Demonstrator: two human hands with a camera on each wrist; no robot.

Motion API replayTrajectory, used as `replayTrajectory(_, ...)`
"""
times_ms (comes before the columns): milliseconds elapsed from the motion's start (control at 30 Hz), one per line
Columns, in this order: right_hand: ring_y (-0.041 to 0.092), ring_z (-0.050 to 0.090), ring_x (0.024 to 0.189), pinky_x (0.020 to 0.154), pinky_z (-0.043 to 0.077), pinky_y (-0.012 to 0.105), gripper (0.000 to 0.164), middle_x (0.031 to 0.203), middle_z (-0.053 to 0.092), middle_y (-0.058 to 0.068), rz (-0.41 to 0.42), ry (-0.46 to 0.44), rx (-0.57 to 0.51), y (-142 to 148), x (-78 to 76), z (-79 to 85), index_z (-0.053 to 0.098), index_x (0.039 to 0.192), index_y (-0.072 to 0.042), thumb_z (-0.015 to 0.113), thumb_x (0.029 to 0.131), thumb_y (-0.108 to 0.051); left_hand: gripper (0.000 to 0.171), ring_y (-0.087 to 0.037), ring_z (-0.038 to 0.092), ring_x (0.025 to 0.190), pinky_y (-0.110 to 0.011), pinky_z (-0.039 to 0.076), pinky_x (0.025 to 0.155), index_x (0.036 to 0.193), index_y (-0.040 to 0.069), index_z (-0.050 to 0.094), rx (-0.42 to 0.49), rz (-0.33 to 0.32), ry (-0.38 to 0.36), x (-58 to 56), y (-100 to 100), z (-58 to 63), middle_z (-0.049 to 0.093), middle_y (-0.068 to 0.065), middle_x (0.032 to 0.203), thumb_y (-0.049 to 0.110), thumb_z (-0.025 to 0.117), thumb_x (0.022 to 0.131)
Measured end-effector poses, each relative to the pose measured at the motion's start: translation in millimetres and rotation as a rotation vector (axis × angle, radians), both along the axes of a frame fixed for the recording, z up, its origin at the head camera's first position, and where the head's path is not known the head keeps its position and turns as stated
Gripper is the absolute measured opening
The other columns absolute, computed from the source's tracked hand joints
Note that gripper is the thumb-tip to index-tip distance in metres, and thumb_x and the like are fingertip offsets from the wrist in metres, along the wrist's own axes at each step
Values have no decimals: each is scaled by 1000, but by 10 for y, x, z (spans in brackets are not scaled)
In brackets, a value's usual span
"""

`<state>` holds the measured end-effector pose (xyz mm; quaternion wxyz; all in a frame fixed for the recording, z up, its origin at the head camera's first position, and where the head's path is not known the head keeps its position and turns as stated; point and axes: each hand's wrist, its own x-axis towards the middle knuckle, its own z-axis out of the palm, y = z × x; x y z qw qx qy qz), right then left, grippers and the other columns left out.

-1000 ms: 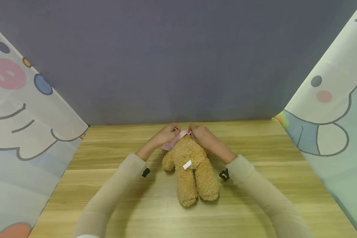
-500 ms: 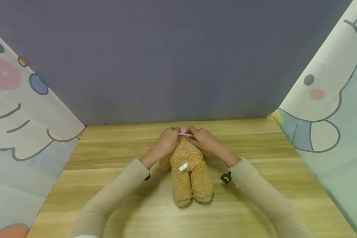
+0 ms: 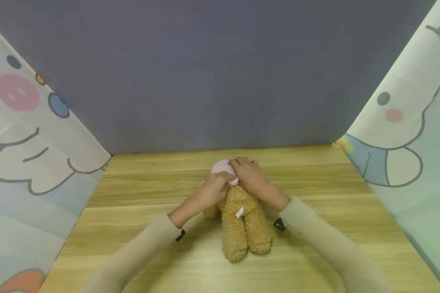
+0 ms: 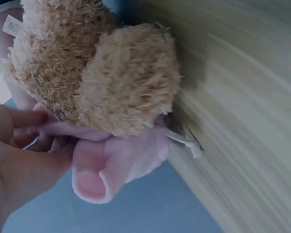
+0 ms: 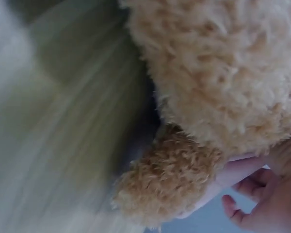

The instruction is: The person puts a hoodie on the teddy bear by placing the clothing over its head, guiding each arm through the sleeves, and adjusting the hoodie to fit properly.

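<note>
A light-brown teddy bear [image 3: 238, 228] lies on the table, its legs towards me and a small white tag on its upward side. A pink hat [image 3: 221, 167] covers its head; the left wrist view shows an ear-like pink fold [image 4: 94, 177] and a knotted pale cord [image 4: 182, 140]. My left hand [image 3: 214, 189] pinches the hat's lower edge between thumb and fingers. Over the right side of the hat rests my right hand [image 3: 250, 175]. In the right wrist view its thumb [image 5: 236, 212] stands apart from the pink cloth. The bear's face is hidden.
The wooden-patterned table [image 3: 139, 191] ends at a dark grey panel [image 3: 220, 81] just beyond the bear's head. Cartoon-printed sheets [image 3: 407, 162] stand along both sides. Black wrist straps [image 3: 280, 224] show under the sleeves.
The pink cloth, earlier bunched between both hands at the bear's neck, now spreads over the head as a rounded hat. My left hand has moved nearer to me; the right has spread onto the hat.
</note>
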<state>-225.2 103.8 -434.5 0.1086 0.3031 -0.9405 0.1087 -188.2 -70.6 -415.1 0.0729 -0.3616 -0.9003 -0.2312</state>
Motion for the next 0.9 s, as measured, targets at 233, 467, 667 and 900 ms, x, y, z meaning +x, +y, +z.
replayTrajectory(233,25,58,96,87,44,48,14,105,67,4,27,85,-99,-3,-11,-133,63,106,-12,70,94,-14,17,-28,69,107,-40,57,91,111,3,73,11,-6,-13,4,-57,-29,73,-14,113,6,72,94)
replayTrajectory(467,34,56,113,89,48,51,44,127,63,11,-52,57,-148,19,-33,-149,61,132,-11,70,90,-2,33,-29,58,107,-42,54,89,121,4,66,-2,98,-70,-151,-208,-41,63,-13,122,8,77,90)
replayTrajectory(667,39,52,119,92,46,56,57,132,57,15,-144,5,-170,-11,-120,-158,55,137,-9,74,84,4,51,-35,54,113,-45,52,95,130,1,59,-77,280,-95,-408,-314,-88,57,-16,127,11,82,85)
replayTrajectory(900,38,52,116,90,48,53,46,127,61,15,-148,42,-168,-53,-395,-207,61,133,-7,69,89,6,21,-34,57,101,-44,51,91,108,1,68,-287,284,125,-773,-184,-132,61,-17,111,13,76,92)
